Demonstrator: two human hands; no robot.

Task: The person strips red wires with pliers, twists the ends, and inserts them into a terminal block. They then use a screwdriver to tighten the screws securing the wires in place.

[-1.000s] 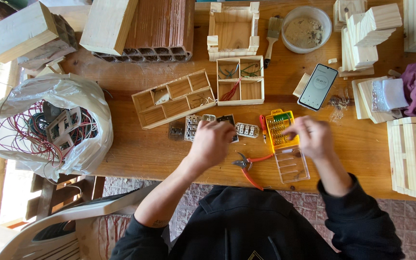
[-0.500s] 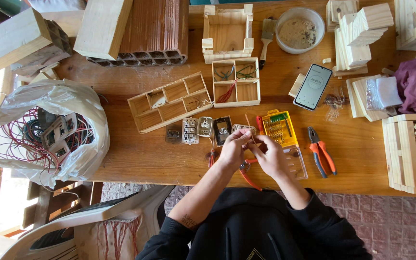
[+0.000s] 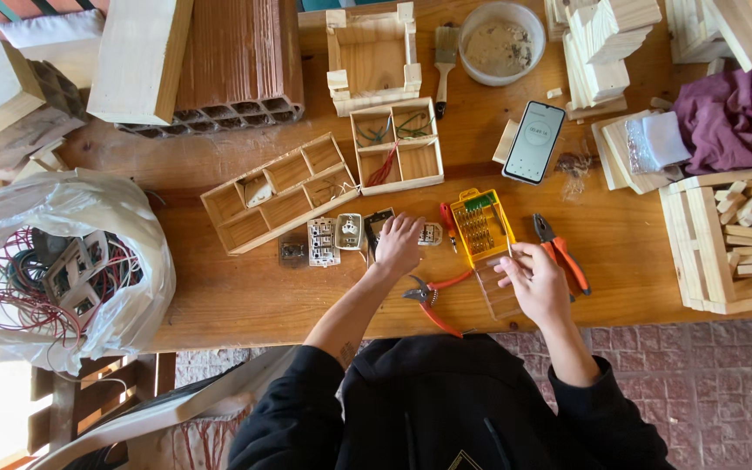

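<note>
Switch parts (image 3: pixel 341 237) lie in a short row on the wooden table (image 3: pixel 219 296), just below the two compartment trays (image 3: pixel 278 193). The left hand (image 3: pixel 399 245) rests palm-down over one of them, fingers loosely closed on it; whether it grips is hard to tell. The right hand (image 3: pixel 533 280) pinches a thin bit between its fingertips, beside the open yellow bit case (image 3: pixel 480 226). Judging by this, the work looks early: about four or five parts are out and few sit in the trays. Two pliers are in view, one red pair (image 3: pixel 435 300) between the hands.
</note>
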